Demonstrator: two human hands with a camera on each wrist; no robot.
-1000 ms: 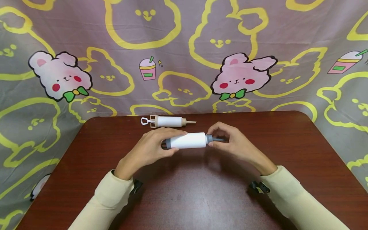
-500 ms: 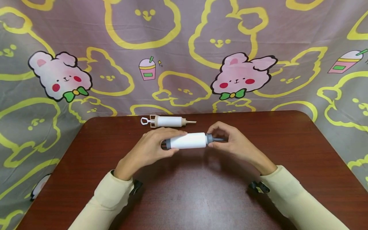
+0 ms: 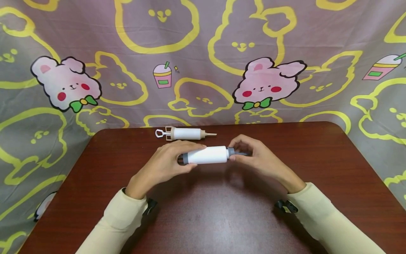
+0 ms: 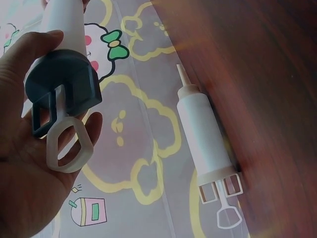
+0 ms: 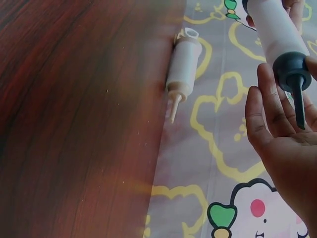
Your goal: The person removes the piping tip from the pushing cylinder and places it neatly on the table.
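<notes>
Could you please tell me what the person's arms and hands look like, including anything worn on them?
Plain, pale cream sleeves cover the arms down to the wrists, with no markings visible. A small black device shows at each cuff; its details are too small to tell. The hands are bare, without gloves.

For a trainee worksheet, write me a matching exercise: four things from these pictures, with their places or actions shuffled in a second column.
1. Left hand
2. Right hand
3. Beige-ended syringe
4. Patterned cloth

A. hangs behind the table
B. pinches a grey nozzle cap
C. lies near the table's far edge
D. grips a white barrel

Pairs: 1-D, 2-B, 3-C, 4-A
</notes>
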